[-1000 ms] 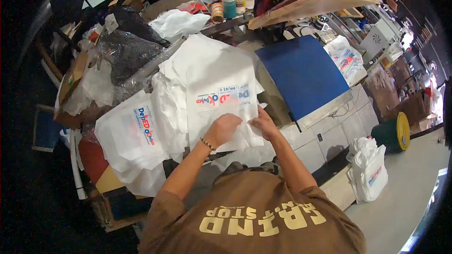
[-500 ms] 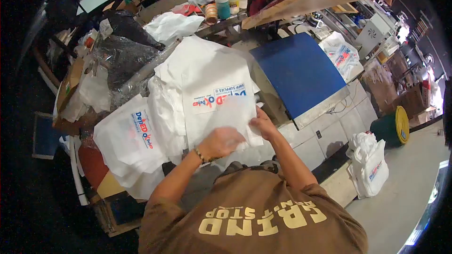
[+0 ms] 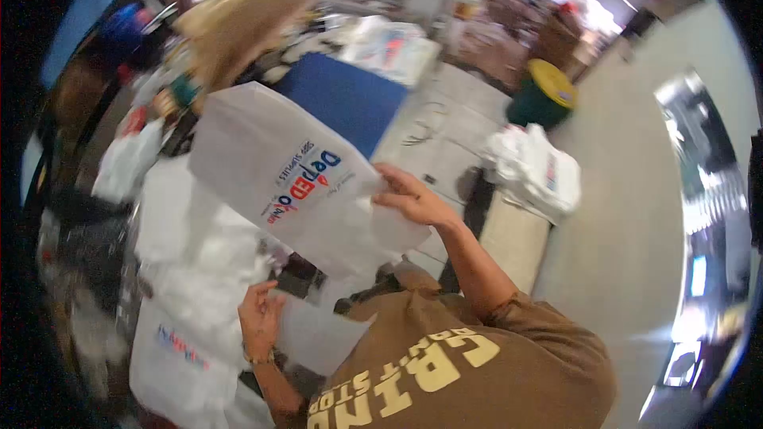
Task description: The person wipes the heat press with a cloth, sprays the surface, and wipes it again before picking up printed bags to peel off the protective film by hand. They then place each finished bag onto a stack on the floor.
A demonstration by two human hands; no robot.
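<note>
A white bag (image 3: pixel 253 143) with blue and red lettering hangs in the air in front of me. My right hand (image 3: pixel 413 197) is closed on its right edge, thumb and fingers pinching the material. To the lower left, my left hand (image 3: pixel 261 319) is off the bag, its fingers parted and somewhat bent, with nothing in it. Beside that hand lies a pile of white bags (image 3: pixel 171 226), and a printed bag (image 3: pixel 171 369) shows lower down at the left. The view is blurred by motion.
A blue flat board (image 3: pixel 350 99) lies behind the held bag. To the right, a stack of folded white bags (image 3: pixel 540 171) sits near a green bin with a yellow lid (image 3: pixel 552 83). A large tan panel (image 3: pixel 254 12) juts out at the upper left. Tiled surface (image 3: pixel 469 103) shows beyond the board.
The view has turned to the right. The printed bag has been lifted off the pile by my right hand, and my left hand has come away from it.
</note>
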